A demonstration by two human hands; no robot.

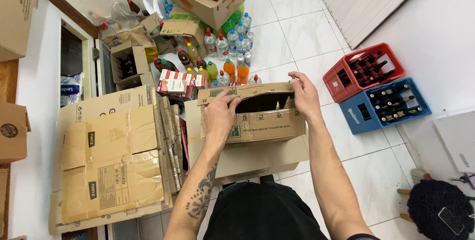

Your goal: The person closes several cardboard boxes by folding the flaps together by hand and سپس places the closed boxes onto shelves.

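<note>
1. Your left hand (219, 114) gripped the near-left edge of the open cardboard box (257, 121), fingers curled over its rim.
2. Your right hand (304, 96) clasped the box's right flap, fingers bent round it.
3. The box sat in front of you on flattened cardboard (111, 158), near the soft-drink bottles (227, 67) and the crates.
</note>
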